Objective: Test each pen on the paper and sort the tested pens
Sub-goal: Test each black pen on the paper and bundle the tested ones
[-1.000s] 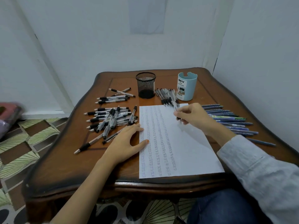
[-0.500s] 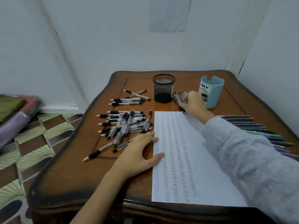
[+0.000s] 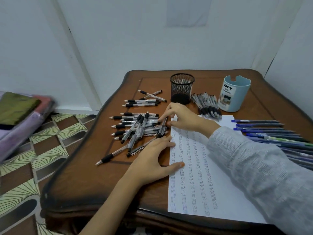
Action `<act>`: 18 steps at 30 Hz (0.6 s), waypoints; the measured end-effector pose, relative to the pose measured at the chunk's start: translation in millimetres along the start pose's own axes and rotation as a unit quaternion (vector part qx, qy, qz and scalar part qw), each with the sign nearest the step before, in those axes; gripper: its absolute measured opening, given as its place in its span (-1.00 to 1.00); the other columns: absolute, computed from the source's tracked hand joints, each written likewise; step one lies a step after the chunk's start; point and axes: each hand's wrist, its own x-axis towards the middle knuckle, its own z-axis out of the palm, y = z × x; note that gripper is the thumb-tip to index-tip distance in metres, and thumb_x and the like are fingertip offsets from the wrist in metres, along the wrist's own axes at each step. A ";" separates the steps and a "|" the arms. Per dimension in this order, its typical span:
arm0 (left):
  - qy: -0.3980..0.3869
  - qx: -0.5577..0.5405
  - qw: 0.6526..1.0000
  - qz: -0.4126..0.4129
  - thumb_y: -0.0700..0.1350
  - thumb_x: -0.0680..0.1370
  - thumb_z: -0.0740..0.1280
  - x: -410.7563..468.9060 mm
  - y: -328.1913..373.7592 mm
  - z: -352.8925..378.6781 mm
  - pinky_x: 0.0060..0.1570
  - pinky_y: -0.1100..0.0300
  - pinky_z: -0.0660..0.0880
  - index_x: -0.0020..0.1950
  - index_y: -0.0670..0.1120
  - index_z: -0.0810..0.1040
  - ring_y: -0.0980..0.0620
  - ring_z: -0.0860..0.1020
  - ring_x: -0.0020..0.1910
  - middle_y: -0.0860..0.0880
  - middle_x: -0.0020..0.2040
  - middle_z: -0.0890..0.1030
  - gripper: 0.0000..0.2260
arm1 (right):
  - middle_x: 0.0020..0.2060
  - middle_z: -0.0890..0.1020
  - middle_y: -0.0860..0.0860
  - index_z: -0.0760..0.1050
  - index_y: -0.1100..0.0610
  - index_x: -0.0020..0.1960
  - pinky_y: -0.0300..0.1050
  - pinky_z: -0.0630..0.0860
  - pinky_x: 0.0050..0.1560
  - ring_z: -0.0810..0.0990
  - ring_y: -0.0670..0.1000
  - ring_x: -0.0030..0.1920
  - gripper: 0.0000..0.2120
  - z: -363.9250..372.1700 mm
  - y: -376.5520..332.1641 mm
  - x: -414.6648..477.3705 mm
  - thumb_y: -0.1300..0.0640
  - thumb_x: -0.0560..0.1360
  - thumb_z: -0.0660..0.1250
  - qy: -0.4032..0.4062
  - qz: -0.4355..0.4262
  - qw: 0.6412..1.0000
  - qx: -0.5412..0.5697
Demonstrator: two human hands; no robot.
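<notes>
From the head camera, a brown wooden surface with a dark, wavy edge stands in a corner between white walls. A pale sheet hangs high on the back wall. The floor on the left has green and brown tiles. A blurry stack of soft, folded things lies there too.

A white paper lies on the near right part of the surface. It has rows of small scribbles going up and down. Left of the paper is a big messy pile of pens with black ends. Behind the pile, three more pens lie side by side.

At the back stands a black mesh cup. A light blue cup with "DIY" on it stands to its right. Between the two cups lies a neat bunch of pens. On the far right, many blue pens lie in a row.

The left grip lies flat and released, with its fingertips and thumb on the paper's left edge. The right grip, in a grey sleeve, reaches across the paper to the pile. Its finger and thumb pinch the top end of one pen, which leans on the right side of the pile, just beside the paper.
</notes>
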 end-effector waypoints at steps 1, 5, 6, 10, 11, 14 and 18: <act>0.002 -0.001 1.000 0.002 0.30 0.42 0.37 0.0 -0.3 0.1 0.43 0.24 0.13 0.39 0.13 0.39 0.32 0.14 0.44 0.24 0.47 0.26 -0.41 | -0.03 0.48 -0.05 0.63 -0.06 0.07 -0.27 0.37 -0.07 0.37 -0.10 -0.03 -0.76 2.3 -0.7 1.5 0.22 0.47 0.41 -0.005 -0.006 1.000 -0.019; 0.001 -0.001 1.000 0.000 0.29 0.42 0.38 0.0 -1.4 0.5 0.41 0.28 0.09 0.40 0.13 0.39 0.33 0.12 0.44 0.24 0.48 0.25 -0.41 | -0.09 0.48 -0.03 0.62 0.02 -0.06 -0.19 0.33 -0.05 0.36 -0.04 -0.01 -0.94 2.8 1.4 0.6 0.13 0.46 0.43 0.047 -0.014 0.997 -0.053; 0.001 -0.003 1.000 0.000 0.29 0.42 0.38 -0.2 -1.4 0.3 0.39 0.31 0.07 0.40 0.13 0.39 0.36 0.11 0.43 0.25 0.48 0.25 -0.41 | -0.12 0.48 -0.05 0.60 0.04 -0.08 -0.23 0.30 -0.08 0.36 -0.05 -0.05 -0.96 1.6 1.5 -0.7 0.16 0.48 0.41 0.072 -0.014 0.997 -0.039; -0.004 0.001 1.000 -0.002 0.29 0.42 0.38 0.4 -1.7 0.1 0.34 0.36 0.03 0.40 0.14 0.38 0.45 0.07 0.34 0.26 0.47 0.24 -0.40 | -0.23 0.53 0.01 0.37 0.10 -0.18 -0.20 0.32 -0.26 0.42 -0.02 -0.28 -0.82 -12.1 -14.7 -13.7 0.32 0.55 0.19 0.116 0.031 0.988 0.100; -0.005 0.002 1.000 -0.003 0.29 0.42 0.38 0.6 -1.9 0.0 0.34 0.35 0.05 0.40 0.14 0.38 0.44 0.08 0.35 0.26 0.47 0.25 -0.40 | -0.25 0.53 0.06 0.36 0.10 -0.17 -0.16 0.31 -0.30 0.38 -0.01 -0.35 -0.81 -15.6 -19.9 -17.9 0.33 0.56 0.13 0.116 0.035 0.985 0.121; -0.005 0.006 1.000 -0.006 0.29 0.41 0.38 0.7 -0.9 -0.5 0.40 0.27 0.11 0.39 0.14 0.39 0.34 0.14 0.41 0.24 0.47 0.26 -0.41 | -0.26 0.51 0.11 0.42 0.09 -0.15 -0.10 0.29 -0.21 0.36 -0.01 -0.33 -0.81 -19.8 -32.7 -29.5 0.21 0.57 0.07 0.107 0.033 0.986 0.120; -0.003 0.010 1.000 -0.008 0.29 0.42 0.38 0.2 2.1 -0.8 0.37 0.26 0.12 0.39 0.11 0.40 0.27 0.17 0.44 0.21 0.47 0.28 -0.41 | -0.31 0.46 0.03 0.42 0.15 -0.28 -0.09 0.15 -0.02 0.40 -0.02 -0.22 -0.38 -22.0 -41.7 -43.4 -0.42 0.38 0.04 0.109 0.081 0.991 0.014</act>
